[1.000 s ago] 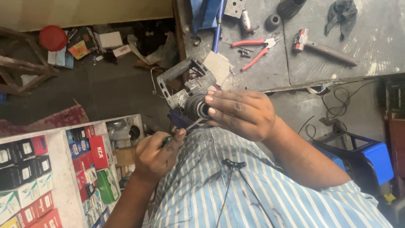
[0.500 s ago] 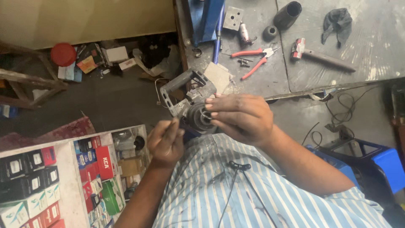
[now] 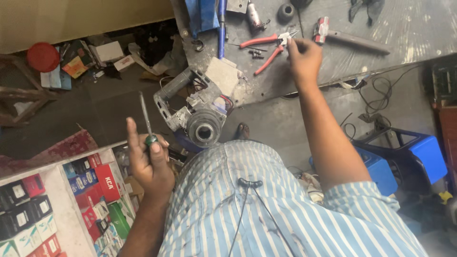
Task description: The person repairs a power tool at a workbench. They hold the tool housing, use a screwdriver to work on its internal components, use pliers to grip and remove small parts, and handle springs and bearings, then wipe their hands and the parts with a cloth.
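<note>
My left hand [image 3: 150,164] is gripping a thin screwdriver [image 3: 145,116] upright, fingers curled round its handle. The power tool body [image 3: 195,116] is resting in my lap: heavy, rigid, best held by the casing. My right hand [image 3: 304,54] is reaching to the red-handled pliers [image 3: 266,45] on the workbench [image 3: 414,33], fingertips apparently pinching near the jaws.

Dark grey concrete floor [image 3: 85,109], scuffed grey metal work surface [image 3: 419,33] up top, pale beige wall [image 3: 71,19], blue plastic stool [image 3: 423,157] (right), brown wooden frame [image 3: 19,95] left.
</note>
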Motion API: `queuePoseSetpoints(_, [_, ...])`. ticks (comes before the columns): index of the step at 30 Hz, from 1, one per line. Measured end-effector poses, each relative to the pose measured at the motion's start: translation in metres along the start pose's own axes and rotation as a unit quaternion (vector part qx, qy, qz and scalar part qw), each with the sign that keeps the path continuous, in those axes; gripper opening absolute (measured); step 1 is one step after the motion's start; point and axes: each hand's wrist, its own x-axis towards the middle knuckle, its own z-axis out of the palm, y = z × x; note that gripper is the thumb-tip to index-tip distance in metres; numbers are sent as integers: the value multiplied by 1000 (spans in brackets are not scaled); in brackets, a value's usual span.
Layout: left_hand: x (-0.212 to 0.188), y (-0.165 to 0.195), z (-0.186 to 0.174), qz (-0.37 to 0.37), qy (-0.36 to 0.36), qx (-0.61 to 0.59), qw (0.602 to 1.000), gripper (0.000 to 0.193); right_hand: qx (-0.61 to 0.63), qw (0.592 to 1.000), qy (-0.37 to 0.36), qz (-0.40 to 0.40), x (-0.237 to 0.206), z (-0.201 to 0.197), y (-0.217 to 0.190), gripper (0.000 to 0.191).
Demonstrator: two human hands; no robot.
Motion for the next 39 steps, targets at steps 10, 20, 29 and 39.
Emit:
queuePoseSetpoints(10, [-16,5,17,-47,33,4,998,56,-201,970,23,-135,42,17,3,18])
queuePoseSetpoints(20, [-26,8,24,24,49,-45,997,40,140,978,-100,-122,-47,17,-59,37])
queuePoseSetpoints(29, [-26,24,36,51,85,-60,993,27,222,818,-351,-398,-92,-8,-192,66])
queuePoseSetpoints(39, [-22,29,28,88,51,-77,992,23,349,789,-306,-404,-89,5,-216,27])
